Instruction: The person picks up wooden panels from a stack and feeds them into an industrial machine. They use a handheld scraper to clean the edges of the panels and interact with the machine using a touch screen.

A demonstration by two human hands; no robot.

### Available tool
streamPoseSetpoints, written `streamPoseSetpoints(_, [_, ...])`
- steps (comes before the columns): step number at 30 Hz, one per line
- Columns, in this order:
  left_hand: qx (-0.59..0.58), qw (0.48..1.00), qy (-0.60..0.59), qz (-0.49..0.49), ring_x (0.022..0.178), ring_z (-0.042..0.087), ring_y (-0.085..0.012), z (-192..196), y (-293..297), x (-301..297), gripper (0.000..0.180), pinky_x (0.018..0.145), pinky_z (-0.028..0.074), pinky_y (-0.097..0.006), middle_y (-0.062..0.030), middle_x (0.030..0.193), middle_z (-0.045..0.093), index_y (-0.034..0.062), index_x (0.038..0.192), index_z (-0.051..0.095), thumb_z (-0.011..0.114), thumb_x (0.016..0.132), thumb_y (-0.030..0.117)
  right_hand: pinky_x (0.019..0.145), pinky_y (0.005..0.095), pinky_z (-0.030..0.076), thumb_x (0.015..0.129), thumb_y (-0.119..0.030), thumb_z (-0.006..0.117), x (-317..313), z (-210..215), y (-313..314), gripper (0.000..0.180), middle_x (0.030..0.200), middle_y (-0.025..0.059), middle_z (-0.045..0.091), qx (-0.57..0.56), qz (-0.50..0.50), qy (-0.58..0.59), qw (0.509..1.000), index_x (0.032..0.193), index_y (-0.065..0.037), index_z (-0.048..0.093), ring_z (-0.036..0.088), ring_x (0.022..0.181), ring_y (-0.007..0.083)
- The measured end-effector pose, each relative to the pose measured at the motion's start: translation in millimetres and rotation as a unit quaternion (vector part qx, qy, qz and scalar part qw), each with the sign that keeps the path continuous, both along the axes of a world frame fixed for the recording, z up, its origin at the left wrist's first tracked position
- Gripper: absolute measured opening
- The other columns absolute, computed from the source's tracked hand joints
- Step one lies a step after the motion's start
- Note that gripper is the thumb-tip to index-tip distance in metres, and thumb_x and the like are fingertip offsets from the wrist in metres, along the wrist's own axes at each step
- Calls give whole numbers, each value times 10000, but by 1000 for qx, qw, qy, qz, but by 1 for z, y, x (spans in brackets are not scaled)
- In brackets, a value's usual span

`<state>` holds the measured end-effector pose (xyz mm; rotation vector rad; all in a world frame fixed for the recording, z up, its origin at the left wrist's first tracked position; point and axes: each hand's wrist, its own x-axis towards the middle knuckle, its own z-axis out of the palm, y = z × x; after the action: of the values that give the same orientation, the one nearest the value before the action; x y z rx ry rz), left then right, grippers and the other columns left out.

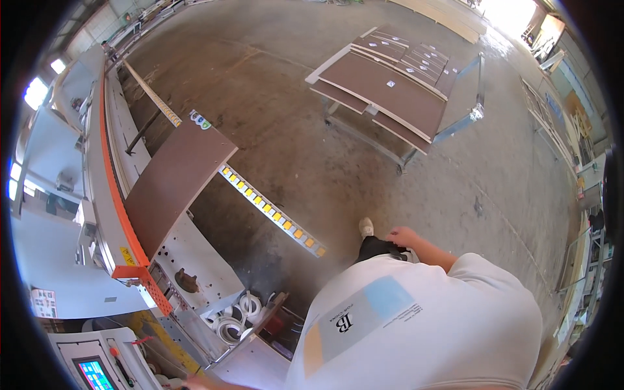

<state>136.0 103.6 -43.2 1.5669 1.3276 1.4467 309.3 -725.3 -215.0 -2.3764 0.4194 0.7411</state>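
Observation:
My right hand (pixel 403 235) hangs beside my dark trouser leg, above my white shoe (pixel 366 227). Its fingers are loosely curled and nothing shows in it. Only a sliver of my left hand (pixel 194 383) shows at the bottom edge, next to the grey control panel (pixel 97 364) with its small coloured screen. Its fingers are cut off by the frame. A brown board (pixel 175 179) lies flat on the long edge-working machine (pixel 97 195) to my left, well away from both hands. My white T-shirt fills the lower right.
A roller rail with yellow wheels (pixel 273 211) sticks out from the machine across the concrete floor. White coils of edge tape (pixel 231 325) sit by the machine's base. A metal cart (pixel 390 97) stacked with brown boards stands ahead. Racks line the right wall.

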Motion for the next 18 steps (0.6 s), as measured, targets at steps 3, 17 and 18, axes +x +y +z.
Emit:
streamPoseSetpoints(3, [-180, 960, -162, -140, 715, 501, -193, -37, -76, 51, 188, 625, 429, -346, -53, 836, 530, 64, 1002, 606, 591, 936, 240, 696, 353, 562, 872, -371, 663, 23, -6, -17, 351, 849, 111, 740, 47, -54, 14, 997, 977, -47, 747, 700, 719, 210])
streamPoseSetpoints(17, [-387, 708, 104, -582, 727, 645, -140, -50, -524, 356, 200, 661, 557, -284, -62, 883, 669, 33, 1168, 630, 597, 1007, 148, 707, 393, 545, 866, -340, 606, 113, -89, -220, 303, 805, 92, 731, 85, -241, 9, 967, 876, -65, 732, 701, 740, 240])
streamPoseSetpoints(18, [-398, 696, 141, -581, 739, 647, -140, -55, -545, 370, 204, 661, 558, -287, -65, 896, 671, 30, 1173, 626, 595, 1007, 145, 705, 405, 539, 867, -336, 603, 118, -105, -246, 293, 797, 93, 727, 5, -200, -29, 979, 861, -70, 726, 696, 733, 244])
